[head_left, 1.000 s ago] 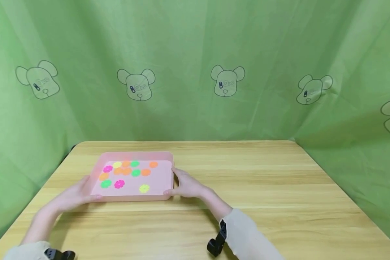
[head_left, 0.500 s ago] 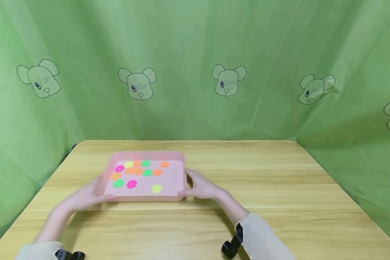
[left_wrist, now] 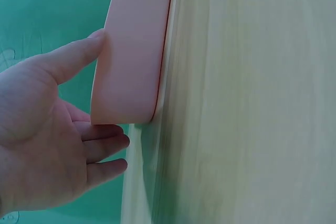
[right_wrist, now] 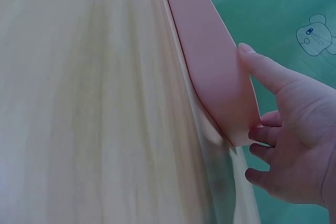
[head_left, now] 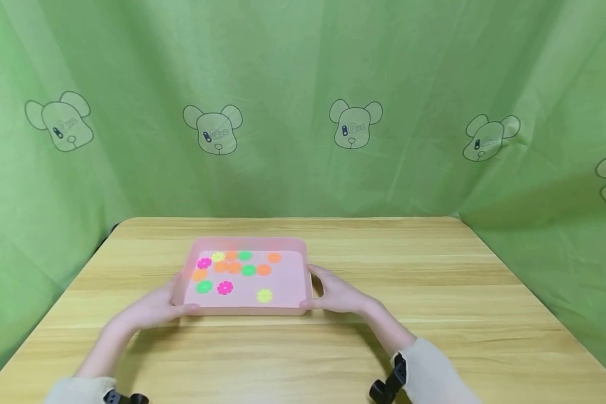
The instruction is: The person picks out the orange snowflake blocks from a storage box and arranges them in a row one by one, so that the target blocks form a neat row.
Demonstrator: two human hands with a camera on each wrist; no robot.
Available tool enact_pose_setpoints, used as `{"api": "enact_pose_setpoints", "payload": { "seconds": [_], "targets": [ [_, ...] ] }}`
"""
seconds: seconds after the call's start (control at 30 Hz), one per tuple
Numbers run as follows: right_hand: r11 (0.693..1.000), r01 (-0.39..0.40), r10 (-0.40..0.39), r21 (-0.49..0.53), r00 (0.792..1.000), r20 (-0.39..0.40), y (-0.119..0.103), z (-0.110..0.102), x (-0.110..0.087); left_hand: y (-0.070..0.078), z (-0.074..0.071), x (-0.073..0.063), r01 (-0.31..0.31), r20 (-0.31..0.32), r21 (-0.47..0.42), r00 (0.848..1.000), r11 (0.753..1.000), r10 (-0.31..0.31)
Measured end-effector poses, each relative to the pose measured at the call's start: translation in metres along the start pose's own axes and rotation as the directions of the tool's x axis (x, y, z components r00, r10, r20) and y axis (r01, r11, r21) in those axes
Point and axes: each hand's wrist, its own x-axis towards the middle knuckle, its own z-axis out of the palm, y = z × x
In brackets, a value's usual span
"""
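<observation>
A shallow pink tray [head_left: 289, 287] sits on the table, left of its middle in the head view. Flat flower-edged discs lie scattered inside, among them a magenta one [head_left: 225, 288], a yellow one [head_left: 265, 295], a green one [head_left: 204, 287] and several orange ones. My left hand [head_left: 154, 307] grips the near left corner, thumb on the front wall, other fingers at the side. At the opposite corner my right hand [head_left: 337, 294] holds on the same way. Both wrist views show the tray's front wall [left_wrist: 131, 56] close to the tabletop; the discs are hidden there.
The wooden table [head_left: 434, 280] extends to the right of the tray and in front of it. A green curtain [head_left: 283, 179] with bear-head drawings hangs behind and along both sides. Black wrist cameras [head_left: 388, 384] sit at the sleeve cuffs.
Both hands have moved the tray steadily to the right across the table, with the discs riding inside it. Their hold on its corners looks the same.
</observation>
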Motion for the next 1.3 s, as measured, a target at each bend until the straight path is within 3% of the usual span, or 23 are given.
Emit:
{"api": "enact_pose_setpoints", "payload": {
  "seconds": [0.6, 0.9, 1.3],
  "targets": [
    [0.996, -0.072, 0.071, -0.048, 0.997, -0.022, 0.015, -0.022, -0.044, 0.03, 0.03, 0.007, -0.041, 0.011, -0.014, 0.999, 0.999, 0.042],
    [0.996, -0.057, 0.055, -0.071, 0.998, -0.035, 0.025, -0.033, -0.068, 0.047, 0.049, 0.007, -0.1, -0.002, -0.02, 0.995, 0.995, 0.1],
    [0.996, -0.059, 0.056, -0.07, 0.997, -0.043, 0.038, -0.047, -0.095, 0.061, 0.066, 0.004, -0.109, 0.004, -0.002, 0.994, 0.994, 0.109]
  ]
}}
